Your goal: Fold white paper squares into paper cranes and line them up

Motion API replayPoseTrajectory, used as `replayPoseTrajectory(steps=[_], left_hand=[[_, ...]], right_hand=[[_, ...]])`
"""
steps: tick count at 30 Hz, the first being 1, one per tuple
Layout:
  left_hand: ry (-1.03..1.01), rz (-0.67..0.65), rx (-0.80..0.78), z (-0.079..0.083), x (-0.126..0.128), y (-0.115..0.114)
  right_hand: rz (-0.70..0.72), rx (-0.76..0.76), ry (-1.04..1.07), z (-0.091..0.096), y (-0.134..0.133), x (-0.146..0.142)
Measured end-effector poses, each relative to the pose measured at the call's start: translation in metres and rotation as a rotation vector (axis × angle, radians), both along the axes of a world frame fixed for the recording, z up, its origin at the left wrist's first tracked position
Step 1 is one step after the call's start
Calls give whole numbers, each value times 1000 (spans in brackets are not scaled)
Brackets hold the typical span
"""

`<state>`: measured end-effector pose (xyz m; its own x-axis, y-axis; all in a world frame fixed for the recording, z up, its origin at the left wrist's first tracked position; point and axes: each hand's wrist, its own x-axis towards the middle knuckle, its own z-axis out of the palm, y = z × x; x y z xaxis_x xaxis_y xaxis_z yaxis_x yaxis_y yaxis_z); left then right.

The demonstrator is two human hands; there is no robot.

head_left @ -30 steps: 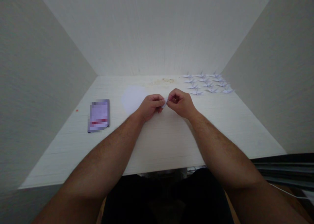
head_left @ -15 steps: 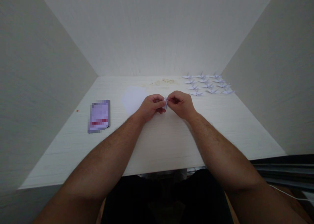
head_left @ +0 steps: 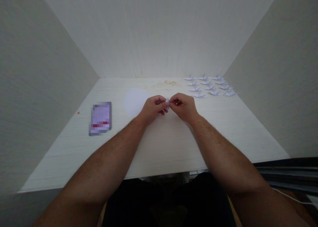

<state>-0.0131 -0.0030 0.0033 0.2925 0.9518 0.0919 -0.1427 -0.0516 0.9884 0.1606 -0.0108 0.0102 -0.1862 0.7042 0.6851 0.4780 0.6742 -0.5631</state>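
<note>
Held paper (head_left: 167, 103) mostly hidden, perhaps folded, flat object (head_left: 100, 118) pixelated

Left of the grip (head_left: 168, 104) I'm seeing a flat, purple, red-striped rectangle (head_left: 100, 118), too blocky to make out tbh, and a tiny orange-red speck (head_left: 78, 113) further left. Brownish stains (head_left: 170, 83) just beyond the grip on the white wood-grain tabletop (head_left: 164, 147). Thin white cable (head_left: 286, 195) well off to its right.

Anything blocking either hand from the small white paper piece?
Nothing visible. The left hand pinches the paper piece, and the right hand pinches at its right edge. The folded paper birds sit off beyond the right hand, not between either hand and the piece.
</note>
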Motion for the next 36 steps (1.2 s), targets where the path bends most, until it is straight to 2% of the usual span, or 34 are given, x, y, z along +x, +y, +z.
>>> replayPoseTrajectory(steps=[7,12,17,29,36], left_hand=[[19,27,19,0,0,1],[-24,10,-23,2,0,0],[-36,10,-72,4,1,-1],[11,30,0,-1,1,1],[-15,31,-24,-2,1,1]], right_hand=[[-13,-7,-39,1,0,0],[-6,14,-39,0,1,1],[-29,-27,-57,-1,1,1],[-58,5,-71,0,-1,-1],[-73,-39,-58,-1,-2,-2]])
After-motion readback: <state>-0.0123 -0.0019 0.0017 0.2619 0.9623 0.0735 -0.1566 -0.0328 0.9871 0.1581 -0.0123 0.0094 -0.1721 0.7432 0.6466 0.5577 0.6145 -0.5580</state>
